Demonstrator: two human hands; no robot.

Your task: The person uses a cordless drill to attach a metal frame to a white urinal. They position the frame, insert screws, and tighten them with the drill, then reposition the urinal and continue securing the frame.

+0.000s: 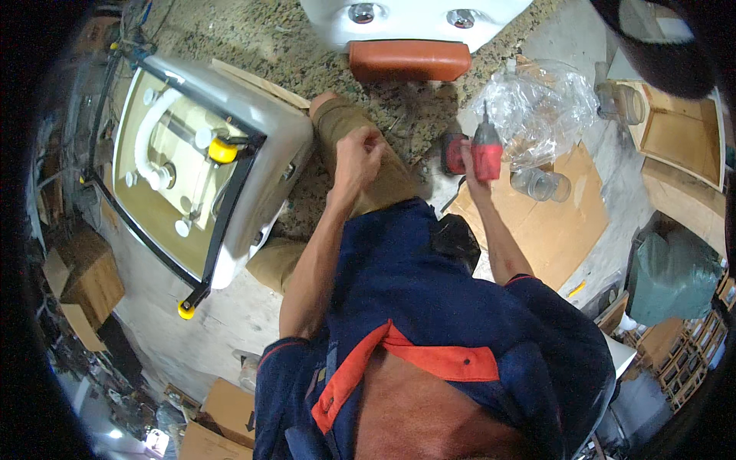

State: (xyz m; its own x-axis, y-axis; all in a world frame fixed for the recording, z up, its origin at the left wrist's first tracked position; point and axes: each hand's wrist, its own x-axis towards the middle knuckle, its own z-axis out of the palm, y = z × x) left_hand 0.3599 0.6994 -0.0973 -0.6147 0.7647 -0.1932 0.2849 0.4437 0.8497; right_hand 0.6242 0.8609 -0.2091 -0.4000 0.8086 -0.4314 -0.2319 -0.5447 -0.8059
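In my right hand [474,170] is a red and black cordless drill [487,157]. My fingers wrap round its grip, and the dark bit points away from me. My left hand [357,159] hovers above my tan trouser leg with its fingers curled together; whatever is in them, if anything, is too small or hidden to make out. To the left, a white tub [264,115] lies tipped on its side, showing white pipes [149,138] on its underside, a black metal frame [230,207] and yellow wheels [222,149]. Neither hand touches it.
Ahead is another white tub [414,19] with a brown-red pad [410,61]. Clear plastic wrap [537,107], glass jars [540,184] and flattened cardboard [575,215] lie at the right. Beyond stands a wooden box [682,138]. Open cardboard boxes [92,280] sit at the left.
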